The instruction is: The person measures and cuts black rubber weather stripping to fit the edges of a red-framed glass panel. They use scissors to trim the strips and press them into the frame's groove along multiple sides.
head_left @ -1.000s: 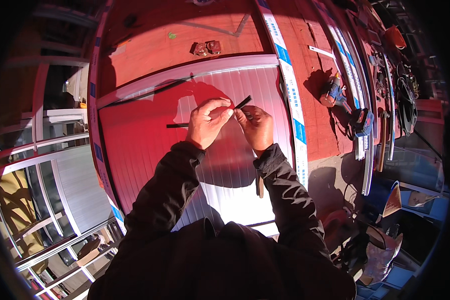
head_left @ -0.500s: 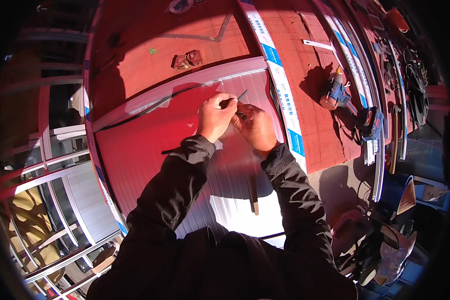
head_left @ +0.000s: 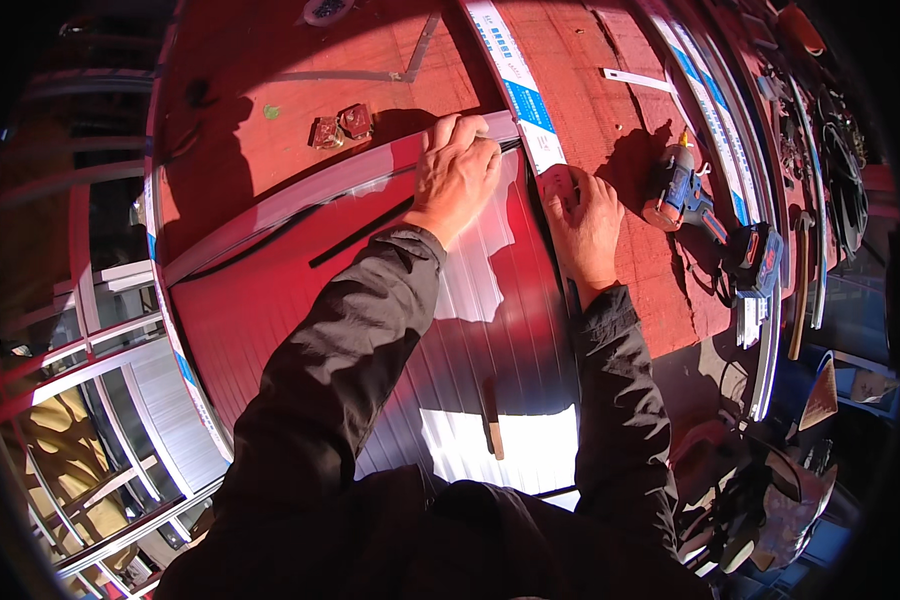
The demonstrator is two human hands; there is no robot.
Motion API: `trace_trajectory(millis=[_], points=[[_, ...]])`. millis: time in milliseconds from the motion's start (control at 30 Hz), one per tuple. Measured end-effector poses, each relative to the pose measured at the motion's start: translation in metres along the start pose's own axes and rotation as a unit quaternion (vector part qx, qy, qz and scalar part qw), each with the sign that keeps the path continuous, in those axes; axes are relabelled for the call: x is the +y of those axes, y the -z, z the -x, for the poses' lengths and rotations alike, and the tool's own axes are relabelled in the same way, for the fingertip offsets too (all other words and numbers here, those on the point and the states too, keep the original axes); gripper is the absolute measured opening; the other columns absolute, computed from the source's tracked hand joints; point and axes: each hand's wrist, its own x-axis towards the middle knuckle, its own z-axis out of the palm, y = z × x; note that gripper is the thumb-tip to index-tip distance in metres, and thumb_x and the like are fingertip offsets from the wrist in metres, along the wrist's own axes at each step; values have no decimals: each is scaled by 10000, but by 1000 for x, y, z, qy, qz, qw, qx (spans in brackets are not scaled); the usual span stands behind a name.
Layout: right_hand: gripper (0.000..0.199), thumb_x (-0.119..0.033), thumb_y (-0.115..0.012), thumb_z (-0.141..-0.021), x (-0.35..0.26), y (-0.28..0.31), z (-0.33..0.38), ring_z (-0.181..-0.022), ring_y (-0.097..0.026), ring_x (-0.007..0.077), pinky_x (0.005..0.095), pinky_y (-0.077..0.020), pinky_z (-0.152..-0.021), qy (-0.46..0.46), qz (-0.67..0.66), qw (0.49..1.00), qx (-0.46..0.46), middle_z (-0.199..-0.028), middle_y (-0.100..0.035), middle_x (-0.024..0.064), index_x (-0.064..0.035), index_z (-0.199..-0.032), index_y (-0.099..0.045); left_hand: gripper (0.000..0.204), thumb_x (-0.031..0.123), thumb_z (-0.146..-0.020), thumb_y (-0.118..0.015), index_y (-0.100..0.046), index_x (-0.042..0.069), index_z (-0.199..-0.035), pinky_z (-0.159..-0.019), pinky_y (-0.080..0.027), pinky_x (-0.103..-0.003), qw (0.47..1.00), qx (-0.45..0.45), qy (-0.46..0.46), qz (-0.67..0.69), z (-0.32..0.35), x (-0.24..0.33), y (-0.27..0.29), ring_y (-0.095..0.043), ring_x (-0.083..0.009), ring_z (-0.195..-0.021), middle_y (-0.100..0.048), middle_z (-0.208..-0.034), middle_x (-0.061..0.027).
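Note:
A framed panel (head_left: 240,330) with a ribbed, shiny surface lies in front of me. My left hand (head_left: 458,175) is closed at the far rail (head_left: 300,200) near its right corner, with fingers bent over the rail. My right hand (head_left: 585,225) is curled on the right side rail (head_left: 530,125), which carries blue and white protective film. Whether a small piece is under either hand's fingertips is hidden. A thin black strip (head_left: 270,237) runs loosely along the far rail's inner edge. Another straight black strip (head_left: 355,238) lies on the panel beside my left wrist.
A narrow dark stick with a tan end (head_left: 495,435) lies on the panel's near part. To the right are a cordless drill (head_left: 678,190), a white ruler-like strip (head_left: 638,79) and a hammer (head_left: 799,290). Two small reddish pieces (head_left: 355,121) lie beyond the far rail. Metal frames (head_left: 90,350) stand left.
My hands were together over the panel around a short dark piece. They have parted: the left moved up to the far rail, the right moved out to the side rail. The view has shifted slightly.

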Motion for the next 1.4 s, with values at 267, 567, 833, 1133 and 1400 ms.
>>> trace_trajectory(millis=[267,567,833,1133,1400], points=[[442,-282,-693,-824,-5,1,0,-1079,-551,344,460,-385,-962,8,-6,1000,8,-1067,-617,153,-44,-1187,-610,169,137,-716,-739,-591,58,-728,-919,-438,-448,993,68,70,67,-10,-4,-25,-579,-317,-958,-619,-990,-87],[459,-288,-680,-819,-9,0,-1,-1097,-539,355,478,-378,-995,0,16,1000,1,-1079,-604,175,-25,-1186,-592,201,173,-697,-749,-578,69,-695,-850,-438,-438,992,6,124,-9,-24,6,-25,-584,-285,-881,-612,-852,-71],[484,-299,-675,-822,-4,-1,1,-1102,-534,369,489,-377,-998,2,22,1000,-3,-1091,-596,189,0,-1190,-577,263,151,-741,-792,-554,41,-746,-747,-474,-448,991,24,64,116,-21,-9,-18,-606,-336,-762,-620,-755,-127],[519,-358,-650,-867,9,-12,3,-1117,-538,369,482,-385,-995,24,38,999,10,-1121,-608,186,30,-1206,-587,322,195,-749,-790,-620,52,-983,-1027,-409,-456,994,18,86,69,1,-10,-5,-540,-364,-1174,-619,-1169,-178],[504,-292,-693,-872,10,1,7,-1152,-549,407,470,-442,-957,81,41,994,61,-1229,-584,216,-48,-1294,-565,401,180,-814,-750,-634,38,-1170,-1039,-424,-457,971,68,222,-52,202,-88,196,-549,-377,-1206,-606,-1279,-190]])
